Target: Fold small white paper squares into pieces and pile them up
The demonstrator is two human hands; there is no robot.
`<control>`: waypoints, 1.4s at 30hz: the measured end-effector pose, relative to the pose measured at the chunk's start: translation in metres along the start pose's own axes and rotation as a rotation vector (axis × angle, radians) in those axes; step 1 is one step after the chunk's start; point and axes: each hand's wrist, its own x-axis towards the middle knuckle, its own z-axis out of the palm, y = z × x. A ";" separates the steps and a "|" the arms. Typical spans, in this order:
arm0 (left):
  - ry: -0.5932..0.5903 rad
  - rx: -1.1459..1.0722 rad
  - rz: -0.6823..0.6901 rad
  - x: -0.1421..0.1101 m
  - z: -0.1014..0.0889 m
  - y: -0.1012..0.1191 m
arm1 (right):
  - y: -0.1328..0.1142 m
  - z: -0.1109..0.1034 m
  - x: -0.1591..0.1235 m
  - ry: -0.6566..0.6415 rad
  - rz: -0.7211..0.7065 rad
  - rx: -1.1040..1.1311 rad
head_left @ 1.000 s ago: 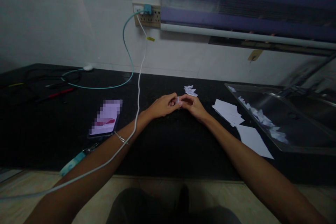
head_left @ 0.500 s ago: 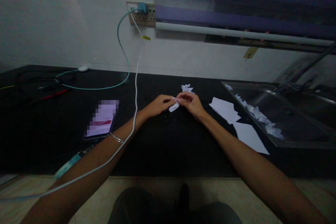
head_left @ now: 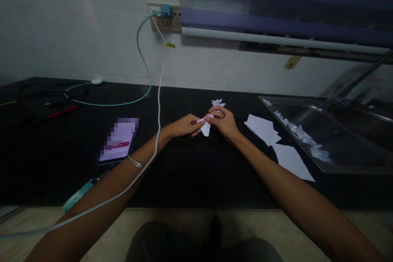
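A small folded piece of white paper (head_left: 205, 129) is pinched between my two hands above the dark countertop (head_left: 196, 176). My left hand (head_left: 186, 125) grips its left side with thumb and fingers. On the paper's upper right, my right hand (head_left: 223, 122) holds with its thumb below and bent fingers above. Just behind my right hand lie pointed folded paper pieces (head_left: 217, 102), partly covered by the fingers. White paper sheets (head_left: 262, 128) lie in a loose stack to the right, with one more sheet (head_left: 293, 161) nearer to me.
A row of folded paper pieces (head_left: 297, 133) runs along the rim of the metal sink (head_left: 346, 139) at right. A phone (head_left: 119, 141) lies left. A white cable (head_left: 159, 106) crosses over my left forearm from the wall socket (head_left: 170, 18). A teal cable (head_left: 113, 104) lies behind.
The folded paper has turned in my hands, and a wider pointed part now hangs downward. My fingers have shifted their hold on it; the things on the counter stay put.
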 end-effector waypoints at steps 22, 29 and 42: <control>0.325 0.071 -0.064 0.010 0.001 -0.022 | 0.001 -0.001 -0.002 -0.022 -0.265 -0.537; 0.406 0.060 -0.082 0.012 0.001 -0.022 | 0.004 0.000 -0.008 -0.140 -0.441 -0.751; 0.464 0.145 -0.063 0.015 0.004 -0.027 | 0.002 0.005 -0.011 -0.125 -0.548 -0.855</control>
